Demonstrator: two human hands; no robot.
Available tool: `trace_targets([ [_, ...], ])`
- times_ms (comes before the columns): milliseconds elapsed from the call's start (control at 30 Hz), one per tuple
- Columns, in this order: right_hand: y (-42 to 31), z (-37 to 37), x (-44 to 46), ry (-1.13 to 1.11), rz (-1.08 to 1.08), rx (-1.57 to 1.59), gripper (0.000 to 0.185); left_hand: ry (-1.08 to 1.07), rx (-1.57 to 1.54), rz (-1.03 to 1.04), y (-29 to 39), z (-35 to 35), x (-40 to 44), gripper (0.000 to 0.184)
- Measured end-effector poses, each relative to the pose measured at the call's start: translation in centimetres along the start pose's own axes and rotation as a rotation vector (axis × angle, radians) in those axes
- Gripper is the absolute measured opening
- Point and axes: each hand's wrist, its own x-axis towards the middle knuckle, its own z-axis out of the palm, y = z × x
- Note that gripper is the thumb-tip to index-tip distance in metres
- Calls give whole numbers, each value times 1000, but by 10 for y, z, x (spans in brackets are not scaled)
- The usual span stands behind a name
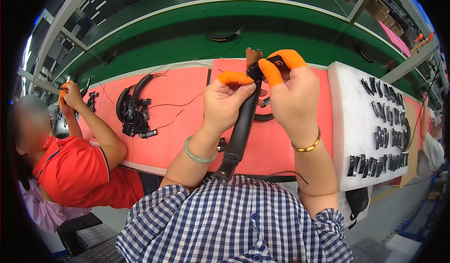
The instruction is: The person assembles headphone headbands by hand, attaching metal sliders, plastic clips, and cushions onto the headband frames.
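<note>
1. Nearest is the checked shirt (211,225), below both hands. A thin wire (286,171) curves beside it, below the right hand.
2. The black band (241,127) slants up from the shirt front to the fingers, its padded length between the two forearms.
3. The left hand (229,96), with orange finger covers and a pale green bangle (199,157) at its wrist, is clamped on the band near its upper end.
4. The right hand (293,87), also in orange covers and wearing a gold bracelet (307,148), is closed on the black end piece (276,60). A brown strip (253,57) sticks up between the hands.
5. Under the hands is the worktop (187,85), covered in pink. A small black part (221,144) lies below the left hand; a curved black piece (263,118) shows partly behind the band.
6. Left of the left hand, black parts and curved bands lie in a pile (133,115), with thin wires trailing toward the hand.
7. Right of the right hand, a white foam board (340,160) bears rows of small black parts (384,111).
8. Farther left, a co-worker in a red shirt (79,169) works with raised hands.
9. Beyond the hands, another band (223,38) lies on the green surface (178,38).
</note>
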Motion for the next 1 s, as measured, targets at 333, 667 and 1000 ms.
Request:
trace_targets([
  [333,6,6,-12,101,-171,34,9,-45,52,86,0,-2,-1,8],
  [667,-7,-12,8,-184,-70,234,6,-75,-286,-254,4,-6,0,12],
  [1000,-14,-9,5,-117,83,143,6,-65,-232,-208,0,-9,-1,10],
])
